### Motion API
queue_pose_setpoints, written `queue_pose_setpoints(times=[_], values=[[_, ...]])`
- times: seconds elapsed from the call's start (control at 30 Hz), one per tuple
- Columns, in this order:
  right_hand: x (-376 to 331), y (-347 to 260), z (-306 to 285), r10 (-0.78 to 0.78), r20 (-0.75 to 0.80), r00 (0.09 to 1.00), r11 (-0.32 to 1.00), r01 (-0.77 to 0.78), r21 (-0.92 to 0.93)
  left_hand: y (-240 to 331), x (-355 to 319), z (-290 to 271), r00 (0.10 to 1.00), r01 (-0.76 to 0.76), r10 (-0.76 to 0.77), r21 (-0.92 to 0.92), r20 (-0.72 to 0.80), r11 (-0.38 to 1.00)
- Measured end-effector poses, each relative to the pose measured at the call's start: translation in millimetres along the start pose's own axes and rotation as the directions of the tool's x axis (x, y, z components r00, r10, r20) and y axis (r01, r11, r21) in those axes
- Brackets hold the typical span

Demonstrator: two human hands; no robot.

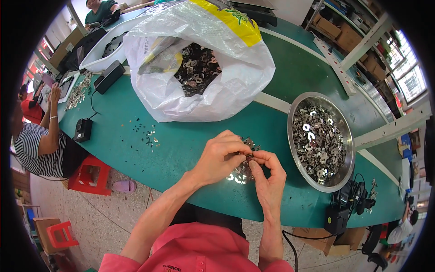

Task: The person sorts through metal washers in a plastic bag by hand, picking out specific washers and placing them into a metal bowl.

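Over the green table, my left hand (220,156) and my right hand (269,176) meet, thumbs and forefingers pinched together. Between the fingertips is a small dark metal piece (248,158), partly covered by them. Just beneath lies a loose heap of shiny C-shaped metal pieces (240,176), some hidden by my fingers. To the right of my hands, a round steel bowl (294,147) is full of the same kind of pieces. A white woven sack (204,109) stands open beyond my hands, with many dark and silvery pieces (197,68) inside.
Small dark bits (144,131) are scattered left of my hands. Black power adapters (108,76) with cords lie farther left. More adapters and cables (346,204) sit by the bowl. A person in a striped shirt (38,147) sits at the left beside a red stool (90,177).
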State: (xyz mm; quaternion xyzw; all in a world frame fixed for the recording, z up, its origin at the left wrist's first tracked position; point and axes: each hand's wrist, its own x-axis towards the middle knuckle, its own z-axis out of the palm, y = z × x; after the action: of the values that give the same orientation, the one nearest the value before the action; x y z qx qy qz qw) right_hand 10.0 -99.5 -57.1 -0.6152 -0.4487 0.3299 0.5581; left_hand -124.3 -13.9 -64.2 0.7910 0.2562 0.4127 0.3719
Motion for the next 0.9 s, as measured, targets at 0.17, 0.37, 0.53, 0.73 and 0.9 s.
queue_pose_setpoints(times=[0.17,0.37,0.53,0.73,0.9], values=[[-0.4,0.4,-1.3,0.075,0.028,0.997,0.985,-0.078,0.153,2.0,1.0,2.3,1.0,-0.015,0.014,-0.045,-0.028,0.999],[1.0,-0.1,-5.5,0.095,0.093,0.991,0.94,-0.12,0.319,3.8,-0.8,2.2,0.996,0.057,-0.063,-0.078,-0.068,0.995],[1.2,-3.0,-7.9,0.114,0.152,0.982,0.901,-0.166,0.4,8.3,-1.2,1.5,0.988,0.139,-0.148,-0.161,-0.043,0.977],[2.0,-0.4,-10.7,0.159,0.223,0.962,0.878,-0.241,0.414,7.1,-1.8,2.3,0.994,0.057,-0.062,-0.059,-0.094,0.997],[4.1,7.8,-13.9,0.216,0.217,0.952,0.742,-0.304,0.597,7.2,-0.1,0.9,0.99,-0.006,-0.002,-0.053,-0.138,0.999]])
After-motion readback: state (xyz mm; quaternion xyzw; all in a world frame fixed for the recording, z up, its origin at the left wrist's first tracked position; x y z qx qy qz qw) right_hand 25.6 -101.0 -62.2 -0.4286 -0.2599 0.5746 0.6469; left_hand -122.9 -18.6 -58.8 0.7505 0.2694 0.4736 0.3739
